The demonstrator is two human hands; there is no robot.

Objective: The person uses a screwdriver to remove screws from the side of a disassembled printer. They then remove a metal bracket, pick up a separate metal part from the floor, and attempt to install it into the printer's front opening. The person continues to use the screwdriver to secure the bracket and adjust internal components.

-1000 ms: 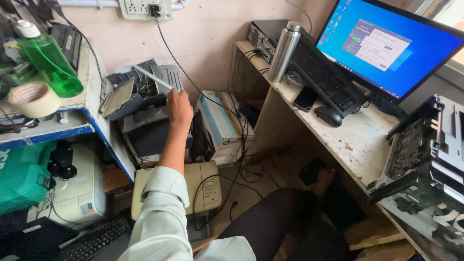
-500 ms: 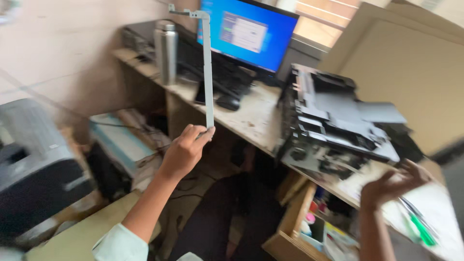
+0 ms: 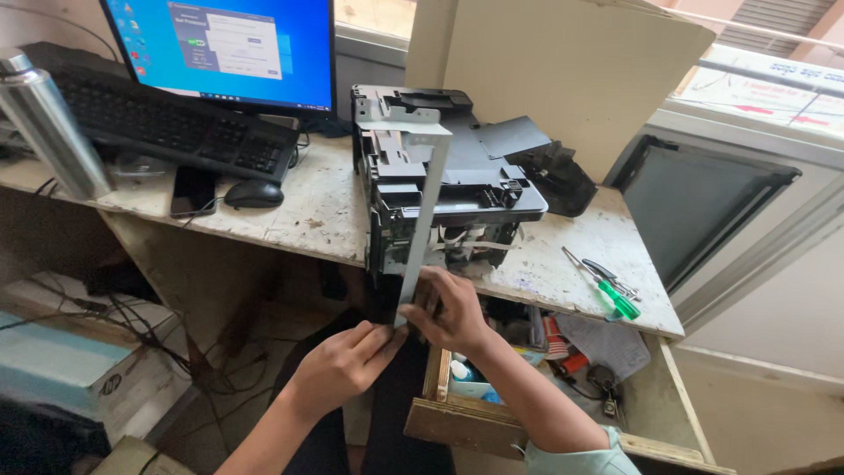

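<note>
A long grey metal bracket strip (image 3: 425,215) stands almost upright in front of a stripped-down black printer chassis (image 3: 444,185) on the worn white desk (image 3: 308,215). My right hand (image 3: 453,308) grips the strip's lower end at the desk edge. My left hand (image 3: 343,362) pinches the same lower end from the left. The strip's bent top end lies against the printer's upper front.
A monitor (image 3: 237,44), black keyboard (image 3: 167,127), mouse (image 3: 253,193), phone (image 3: 193,190) and steel flask (image 3: 48,119) sit at the left. A green-handled screwdriver (image 3: 607,286) lies at the desk's right edge. An open drawer (image 3: 527,387) of small items hangs below.
My view swung right from the shelf to the desk. My left hand carried the strip over and down to the printer, and my right hand has taken hold of its lower end.
</note>
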